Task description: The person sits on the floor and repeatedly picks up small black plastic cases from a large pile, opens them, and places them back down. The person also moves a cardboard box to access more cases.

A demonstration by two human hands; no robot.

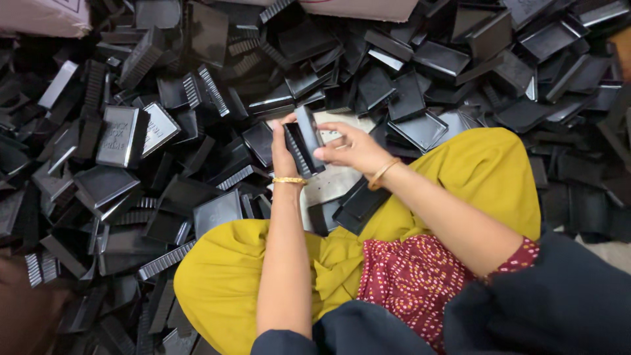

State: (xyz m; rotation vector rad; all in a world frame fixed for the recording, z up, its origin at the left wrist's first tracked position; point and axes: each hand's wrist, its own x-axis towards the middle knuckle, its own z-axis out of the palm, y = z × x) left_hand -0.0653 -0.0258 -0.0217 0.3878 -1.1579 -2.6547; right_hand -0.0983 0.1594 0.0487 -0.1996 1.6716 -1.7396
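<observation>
I sit on the floor with yellow-clad knees spread. My left hand [282,150] and my right hand [351,148] together hold a small stack of black rectangular plastic tray pieces [305,139] upright between them, just above a pale patch of floor [332,181]. The left hand backs the stack from the left; the right hand's fingers grip its right edge and top. Gold bangles circle both wrists. More black pieces [358,207] lie against my right knee.
A dense heap of black plastic trays and ribbed lids [164,131] surrounds me on the left, top and right. Pale cardboard or sacks [368,8] show at the top edge. My yellow knees [217,276] fill the lower centre.
</observation>
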